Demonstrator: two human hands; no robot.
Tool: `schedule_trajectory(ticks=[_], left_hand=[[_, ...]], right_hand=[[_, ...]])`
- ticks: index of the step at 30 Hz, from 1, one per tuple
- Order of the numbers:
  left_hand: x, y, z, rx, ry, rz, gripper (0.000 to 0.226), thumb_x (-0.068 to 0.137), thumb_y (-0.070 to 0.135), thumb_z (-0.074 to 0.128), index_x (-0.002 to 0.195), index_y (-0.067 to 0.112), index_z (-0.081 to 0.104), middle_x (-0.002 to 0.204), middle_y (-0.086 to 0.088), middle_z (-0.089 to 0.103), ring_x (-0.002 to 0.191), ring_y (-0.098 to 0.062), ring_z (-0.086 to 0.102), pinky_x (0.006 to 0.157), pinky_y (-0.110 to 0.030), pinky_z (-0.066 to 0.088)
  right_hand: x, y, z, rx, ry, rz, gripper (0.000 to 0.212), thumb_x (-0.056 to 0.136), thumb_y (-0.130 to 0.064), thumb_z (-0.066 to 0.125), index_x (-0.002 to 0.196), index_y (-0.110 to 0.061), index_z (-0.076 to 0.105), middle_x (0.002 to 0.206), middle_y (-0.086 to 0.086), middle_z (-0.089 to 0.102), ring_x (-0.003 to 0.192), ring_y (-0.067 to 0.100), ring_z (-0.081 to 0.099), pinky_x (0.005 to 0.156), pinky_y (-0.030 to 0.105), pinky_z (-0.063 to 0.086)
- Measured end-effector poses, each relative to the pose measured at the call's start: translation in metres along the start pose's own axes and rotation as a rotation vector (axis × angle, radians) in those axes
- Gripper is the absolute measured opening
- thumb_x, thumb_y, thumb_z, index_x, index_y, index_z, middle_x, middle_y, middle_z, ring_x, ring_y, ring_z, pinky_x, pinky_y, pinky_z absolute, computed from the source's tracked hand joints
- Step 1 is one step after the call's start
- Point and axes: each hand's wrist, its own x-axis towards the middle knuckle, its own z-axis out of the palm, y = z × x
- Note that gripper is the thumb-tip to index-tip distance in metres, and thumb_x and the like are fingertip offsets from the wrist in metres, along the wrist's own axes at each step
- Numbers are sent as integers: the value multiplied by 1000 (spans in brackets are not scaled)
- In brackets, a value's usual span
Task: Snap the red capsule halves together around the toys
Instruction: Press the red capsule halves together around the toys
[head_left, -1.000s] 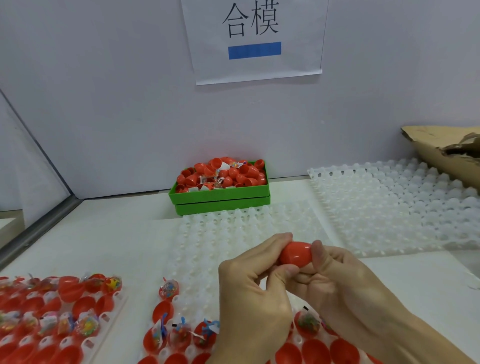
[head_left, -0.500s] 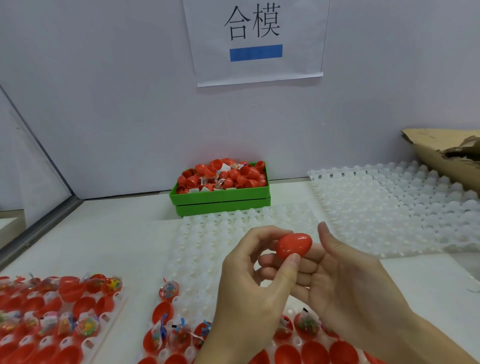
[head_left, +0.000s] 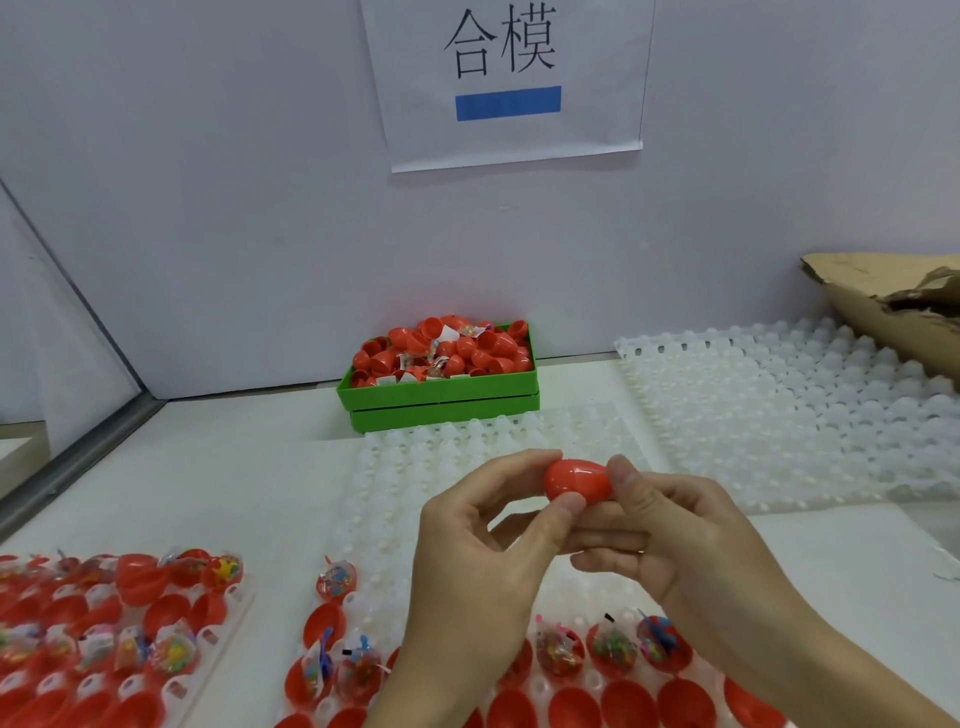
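A closed red capsule (head_left: 576, 479) is held between both hands above the white dimpled tray (head_left: 431, 483). My left hand (head_left: 483, 561) pinches its left end with thumb and forefinger. My right hand (head_left: 685, 551) pinches its right end, thumb on top. Below my hands, red capsule halves (head_left: 613, 647) with small bagged toys sit in the tray's near rows. More filled halves (head_left: 156, 644) lie in a second tray at the lower left.
A green bin (head_left: 441, 397) heaped with red capsule halves and paper slips stands by the back wall. Another white dimpled tray (head_left: 779, 410) lies at the right, with a torn cardboard box (head_left: 893, 306) beyond it. A paper sign (head_left: 506, 78) hangs on the wall.
The capsule was pressed between both hands low over the tray, then lifted and turned. My right thumb, briefly off it, now pinches its right end again.
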Motion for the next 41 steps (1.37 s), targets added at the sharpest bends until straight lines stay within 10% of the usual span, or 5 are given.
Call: schedule_trajectory(ticks=[20, 31, 41], left_hand=[[0, -2, -3, 10, -34, 32, 33, 78, 8, 78, 103, 30, 75, 102, 8, 75, 102, -10, 69, 80, -16, 55], [-3, -5, 5, 412, 48, 234, 50, 70, 26, 80, 117, 34, 64, 108, 19, 57, 106, -8, 61, 80, -15, 53], [-3, -9, 1, 241, -15, 137, 50, 58, 14, 86, 98, 37, 66, 96, 16, 71, 96, -10, 70, 81, -20, 57]], right_hand=[[-1, -4, -9, -252, 135, -161, 18, 77, -30, 68, 89, -20, 77, 79, 9, 77, 74, 22, 75, 64, 21, 57], [-3, 2, -6, -259, 70, -178, 27, 79, -20, 69, 104, -23, 76, 96, -4, 78, 92, 11, 74, 77, 16, 56], [-4, 0, -7, -318, 34, -181, 30, 75, -18, 73, 103, -29, 75, 94, -7, 78, 92, 9, 74, 77, 13, 55]])
